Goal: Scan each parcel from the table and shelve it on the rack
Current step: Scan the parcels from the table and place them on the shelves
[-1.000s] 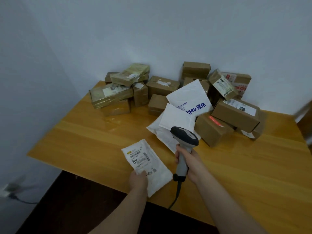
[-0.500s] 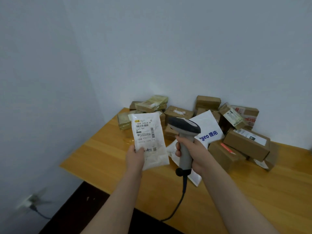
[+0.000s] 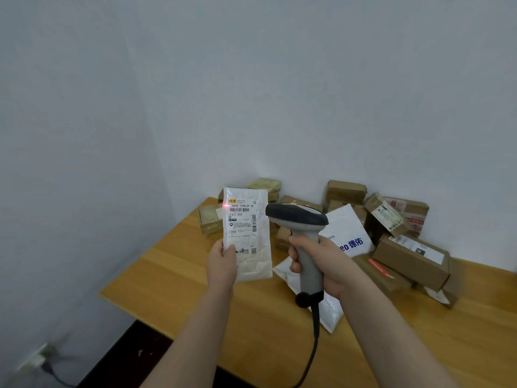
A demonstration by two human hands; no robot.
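Observation:
My left hand [image 3: 222, 263] holds a white parcel bag [image 3: 247, 233] upright above the table, its printed label facing me. A red scan dot glows at the label's upper left. My right hand [image 3: 326, 264] grips a grey handheld scanner [image 3: 300, 236] just right of the bag, its dark head pointed at the label. The scanner's cable hangs down toward the table's front edge. Behind, a pile of brown cardboard parcels [image 3: 411, 254] and a white mailer with blue print [image 3: 345, 235] lie on the wooden table [image 3: 181, 278].
The table stands in a corner between two pale walls. More taped boxes [image 3: 209, 219] sit at its far left corner. Another white bag [image 3: 327, 309] lies flat under my right wrist. A wall socket with a plugged cable [image 3: 39, 359] is low on the left. No rack is in view.
My left hand lifted the white bag off the table and turned it upright; the scanner rose beside it and now throws a red dot on the label. My view tilted upward.

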